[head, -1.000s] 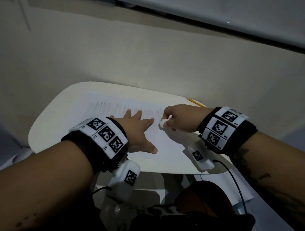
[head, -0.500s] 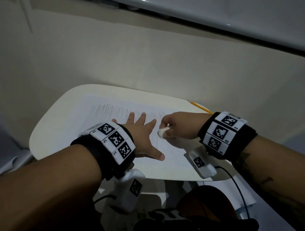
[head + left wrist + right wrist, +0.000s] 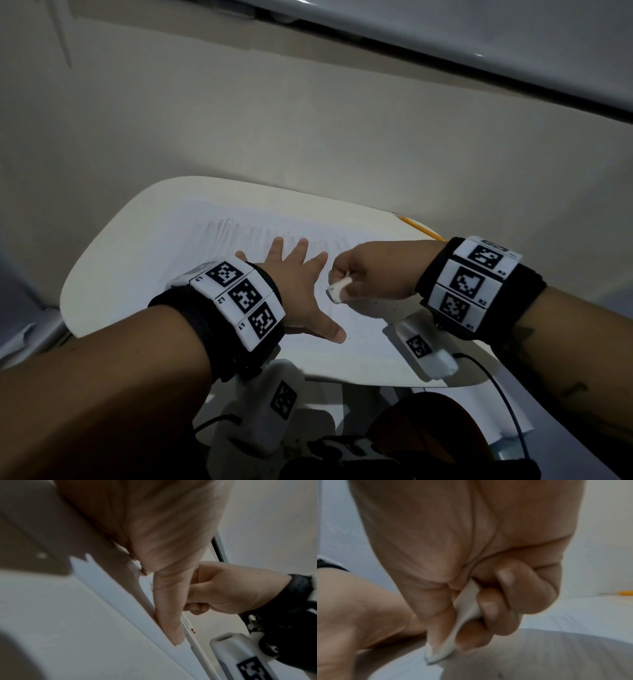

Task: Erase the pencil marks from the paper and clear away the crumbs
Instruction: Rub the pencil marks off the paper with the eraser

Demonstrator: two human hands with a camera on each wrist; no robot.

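Note:
A white sheet of paper (image 3: 191,240) with faint pencil strokes (image 3: 233,229) lies on a small white table (image 3: 99,291). My left hand (image 3: 298,284) lies flat on the sheet with fingers spread, thumb (image 3: 169,615) pressed down. Just right of it, my right hand (image 3: 370,274) pinches a white eraser (image 3: 337,291) between thumb and curled fingers; the eraser (image 3: 464,622) tip touches the paper (image 3: 573,615). Small dark crumbs (image 3: 376,303) dot the sheet under the right hand.
A yellow pencil (image 3: 418,228) lies at the table's far right edge, also seen as an orange tip (image 3: 626,593) in the right wrist view. A beige wall (image 3: 308,120) stands close behind the table. Below the near edge are cables and a dark round object (image 3: 428,421).
The right hand with the eraser has slid a little toward me and to the left, near the left thumb. The left hand stays flat on the paper.

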